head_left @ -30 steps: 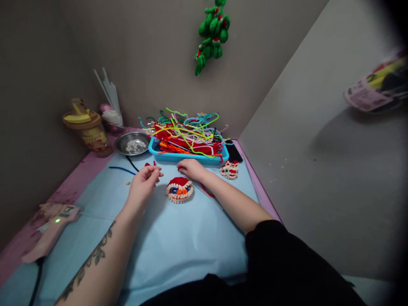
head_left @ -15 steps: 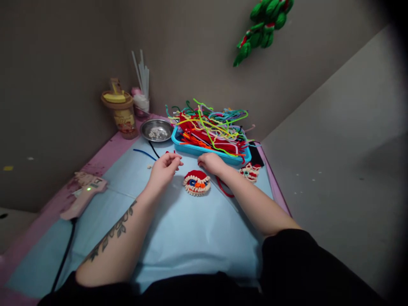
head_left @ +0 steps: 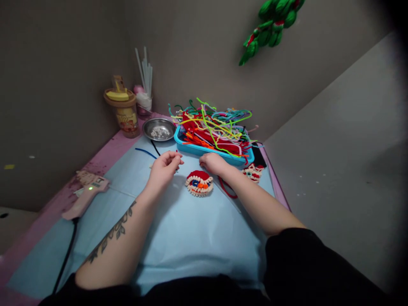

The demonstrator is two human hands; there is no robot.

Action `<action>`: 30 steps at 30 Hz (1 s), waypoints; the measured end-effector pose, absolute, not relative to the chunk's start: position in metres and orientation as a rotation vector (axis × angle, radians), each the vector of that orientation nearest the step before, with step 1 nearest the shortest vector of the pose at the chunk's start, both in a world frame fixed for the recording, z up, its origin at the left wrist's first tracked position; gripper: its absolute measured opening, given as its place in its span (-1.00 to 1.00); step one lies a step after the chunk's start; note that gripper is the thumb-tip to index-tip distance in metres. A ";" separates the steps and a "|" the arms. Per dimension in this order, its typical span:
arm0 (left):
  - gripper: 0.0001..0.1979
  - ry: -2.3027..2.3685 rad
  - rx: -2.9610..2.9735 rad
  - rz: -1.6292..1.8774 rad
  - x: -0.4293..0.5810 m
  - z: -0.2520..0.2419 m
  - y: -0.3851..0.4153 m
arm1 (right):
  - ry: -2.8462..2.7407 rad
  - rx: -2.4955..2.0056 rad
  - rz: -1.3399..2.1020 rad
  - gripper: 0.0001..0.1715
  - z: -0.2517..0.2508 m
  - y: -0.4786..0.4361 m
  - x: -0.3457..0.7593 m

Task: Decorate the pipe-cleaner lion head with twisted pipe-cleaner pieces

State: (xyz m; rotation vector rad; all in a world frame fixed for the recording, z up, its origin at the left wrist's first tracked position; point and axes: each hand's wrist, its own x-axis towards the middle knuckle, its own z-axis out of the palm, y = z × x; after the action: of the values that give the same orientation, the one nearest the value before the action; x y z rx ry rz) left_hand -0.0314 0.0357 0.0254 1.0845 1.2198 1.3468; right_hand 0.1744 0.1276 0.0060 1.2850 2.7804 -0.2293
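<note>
My left hand is raised over the blue cloth, fingers curled with thumb and forefinger pinched. Whatever lies in that pinch is too small to make out. My right hand is closed with the fingers pointing down, in front of the blue tray; its fingertips are partly hidden. Between and just below both hands lies a round face of fuzzy pipe cleaners, with a red top, cream looped edging, blue eyes and an orange nose. Partly under my right forearm are a red pipe cleaner and a thin clear stick.
Coloured pipe cleaners heap over the tray. A metal bowl holds small pale beads. A pink glue gun with a lit green light lies left, its cord trailing down. A second red-and-cream piece sits right. A lidded cup stands behind.
The view has shifted slightly, so the things on the table appear a little further right. Both hands keep nearly the same pose, and the face piece stays lying on the cloth.
</note>
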 end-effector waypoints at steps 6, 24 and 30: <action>-0.72 1.218 1.064 1.348 -0.032 0.027 0.036 | 2.787 1.291 -0.225 -0.79 0.004 0.126 0.175; -0.65 1.245 1.051 1.142 -0.029 0.026 0.035 | 2.920 1.805 -1.353 -0.70 0.041 0.105 0.186; -0.58 1.025 1.029 1.148 -0.006 0.037 0.015 | 2.722 1.611 -2.156 -0.79 0.069 0.068 0.173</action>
State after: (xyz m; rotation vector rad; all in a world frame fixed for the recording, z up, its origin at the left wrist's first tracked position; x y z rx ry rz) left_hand -0.0061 0.0146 0.0366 1.0291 1.0247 1.1482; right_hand 0.1729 0.0676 0.0687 1.6111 2.7224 -2.1560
